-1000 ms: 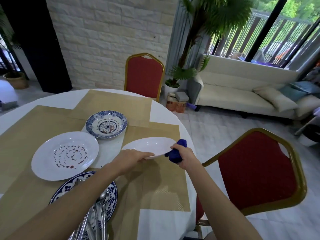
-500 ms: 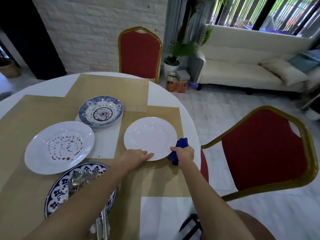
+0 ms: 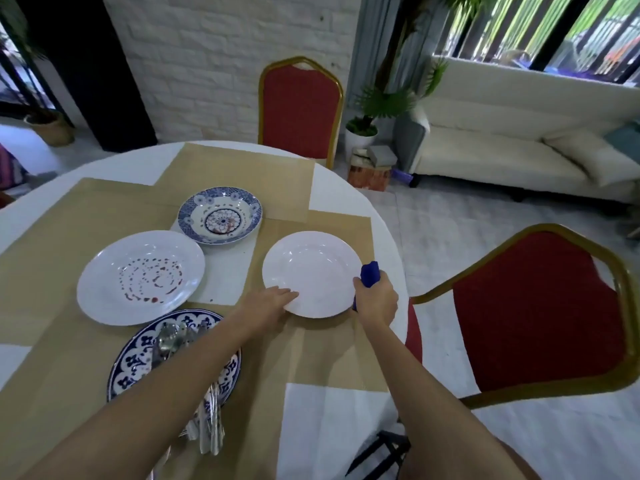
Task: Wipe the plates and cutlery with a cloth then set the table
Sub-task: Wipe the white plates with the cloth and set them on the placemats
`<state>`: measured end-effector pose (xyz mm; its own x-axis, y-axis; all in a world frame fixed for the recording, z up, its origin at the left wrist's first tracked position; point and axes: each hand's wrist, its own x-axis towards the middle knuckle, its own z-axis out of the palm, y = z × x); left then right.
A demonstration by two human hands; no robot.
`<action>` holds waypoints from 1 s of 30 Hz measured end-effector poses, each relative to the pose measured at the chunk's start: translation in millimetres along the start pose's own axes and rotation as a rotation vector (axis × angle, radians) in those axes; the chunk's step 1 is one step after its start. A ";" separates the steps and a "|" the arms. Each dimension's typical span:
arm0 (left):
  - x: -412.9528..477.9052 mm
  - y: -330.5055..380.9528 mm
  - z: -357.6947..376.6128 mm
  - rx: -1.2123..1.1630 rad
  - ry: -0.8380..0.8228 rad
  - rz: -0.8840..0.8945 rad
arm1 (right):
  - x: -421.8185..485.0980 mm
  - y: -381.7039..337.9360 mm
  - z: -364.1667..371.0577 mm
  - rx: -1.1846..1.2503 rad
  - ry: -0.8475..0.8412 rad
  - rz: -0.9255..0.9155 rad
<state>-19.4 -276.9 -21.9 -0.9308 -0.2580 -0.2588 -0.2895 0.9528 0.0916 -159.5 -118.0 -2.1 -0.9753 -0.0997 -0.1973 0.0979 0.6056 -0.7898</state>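
Soft daylight from the windows (image 3: 571, 32) far beyond and right of the fingers (image 3: 287, 294) casts a faint shadow under the white plate (image 3: 311, 268) they touch, while wide-angle bending and mild blur grow toward the edges.

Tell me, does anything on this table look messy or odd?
The left white plate is spattered with red spots, unlike the clean white plate beside it. Cutlery lies heaped on the nearest blue-patterned plate, handles overhanging its rim.

My cloth (image 3: 369, 274) is deep blue, this plate (image 3: 311, 271) plain white, its neighbour (image 3: 140, 277) red-speckled, mats (image 3: 104, 209) tan.
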 end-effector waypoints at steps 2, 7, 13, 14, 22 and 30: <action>-15.6 -13.4 -10.4 -0.106 0.065 -0.131 | -2.5 -16.2 -1.8 0.081 -0.091 -0.073; -65.3 -52.5 -27.8 -0.325 0.286 -0.434 | -11.4 -55.5 26.7 0.217 -0.328 -0.062; -140.4 -96.1 -22.8 -0.408 0.423 -0.765 | -39.9 -84.4 86.4 0.212 -0.509 -0.070; -146.8 -100.8 -20.9 -0.431 0.439 -0.793 | -42.2 -86.2 92.0 0.217 -0.511 -0.074; -181.1 -145.3 0.6 -0.621 0.507 -1.027 | -74.3 -110.9 138.9 0.129 -0.617 -0.128; -176.1 -185.4 18.8 -1.006 0.548 -1.109 | -99.6 -120.9 182.1 0.023 -0.640 -0.213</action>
<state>202.4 -405.2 -11.4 -0.0683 -0.9562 -0.2845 -0.6639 -0.1693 0.7284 -38.0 -325.1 7.2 -0.6648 -0.6672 -0.3360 -0.0722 0.5051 -0.8600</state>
